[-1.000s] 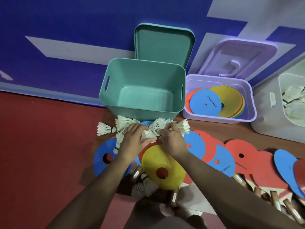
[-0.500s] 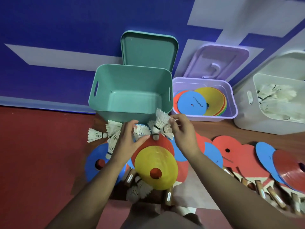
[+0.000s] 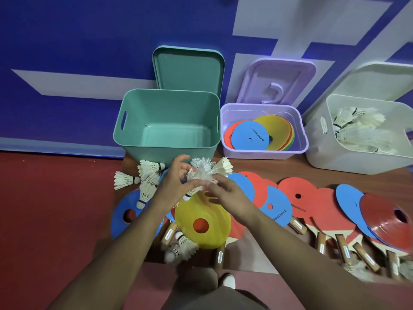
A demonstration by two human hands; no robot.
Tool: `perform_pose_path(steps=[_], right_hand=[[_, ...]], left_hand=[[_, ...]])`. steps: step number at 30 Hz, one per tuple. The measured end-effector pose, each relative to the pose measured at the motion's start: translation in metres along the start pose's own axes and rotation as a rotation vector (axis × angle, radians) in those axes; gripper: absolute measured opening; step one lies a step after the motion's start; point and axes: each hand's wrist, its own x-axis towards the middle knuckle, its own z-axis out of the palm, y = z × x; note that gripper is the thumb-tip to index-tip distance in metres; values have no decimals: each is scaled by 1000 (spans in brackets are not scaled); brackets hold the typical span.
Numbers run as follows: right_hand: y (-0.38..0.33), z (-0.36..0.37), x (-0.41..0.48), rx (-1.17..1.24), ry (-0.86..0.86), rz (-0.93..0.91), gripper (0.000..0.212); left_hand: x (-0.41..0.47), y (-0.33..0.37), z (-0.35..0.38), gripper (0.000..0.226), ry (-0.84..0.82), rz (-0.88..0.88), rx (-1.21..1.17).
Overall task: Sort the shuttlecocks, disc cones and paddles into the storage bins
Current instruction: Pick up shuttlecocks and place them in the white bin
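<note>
Raised since a second ago: shuttlecocks [image 3: 204, 172], just before teal bin [image 3: 156, 153], clasped by curled fingers [image 3: 178, 160] of left hand [image 3: 175, 183] and right hand [image 3: 229, 199]. Keep bunch cupped; carry to white bin [image 3: 324, 156], far right of teal bin.

Both bare forearms extend from the bottom edge and angle toward each other, with the hands close together at the far rim of the yellow cone [image 3: 202, 222]. The left forearm runs up from the lower left, along the cone's left side. The left hand [image 3: 175, 183] is just beyond the cone's far-left edge, its back toward the camera, thumb raised and fingers curled round a bunch of shuttlecocks [image 3: 206, 172]. The right forearm crosses from the lower right, past the cone's right side. The right hand [image 3: 229, 198] hovers over the cone's far rim, palm down, fingers reaching to the bunch's lower edge. Blur hides whether they pinch it.
</note>
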Motion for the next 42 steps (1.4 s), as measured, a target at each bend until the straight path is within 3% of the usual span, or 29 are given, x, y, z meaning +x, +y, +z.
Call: perform_pose_path(steps=[3,7,13,19,22,25,28,31,39,42], right_hand=[[7,-3,-4,413,-25,109,17],[14,-10,-15,543,-8,118,28],[20,-2,-25,596,19,167,35],[8,22,-17,614,71,157,27],[1,37,-7,587,111,136,19],[-3,57,3,579,154,113,11],[-4,77,14,543,204,104,16],[-4,93,23,549,234,83,24],[-8,118,30,540,307,72,7],[-15,127,30,574,314,65,15]], left_hand=[[-7,10,11,61,-1,-24,-86],[-23,24,17,21,34,-39,-80],[-54,0,-33,6,352,-47,188],[-54,-40,-105,21,523,-176,562],[-37,-59,-126,24,471,-214,627],[-14,-85,-145,35,312,-207,717],[6,-110,-160,54,139,-139,874],[22,-130,-168,59,20,-188,997],[24,-146,-190,34,-59,-183,1066],[17,-126,-197,20,128,-358,712]])
